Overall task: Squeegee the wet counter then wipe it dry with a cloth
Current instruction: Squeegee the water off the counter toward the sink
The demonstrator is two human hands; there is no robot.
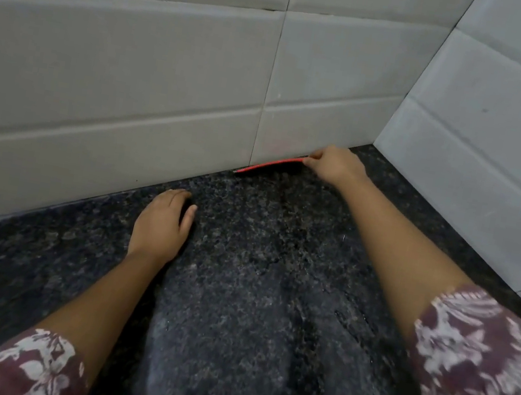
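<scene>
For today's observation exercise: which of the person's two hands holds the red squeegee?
The right hand, pinching the red squeegee; the left hand rests empty on the counter.

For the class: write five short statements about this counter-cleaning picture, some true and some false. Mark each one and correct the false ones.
1. The right hand grips a red squeegee at the foot of the tiled back wall. True.
2. The left hand holds a cloth. False: it rests on the counter and holds nothing; no cloth is in view.
3. The counter is dark speckled stone with water on it. True.
4. The squeegee lies at the counter's near edge. False: it is at the far edge, against the wall.
5. Both forearms are bare below patterned sleeves. True.
</scene>
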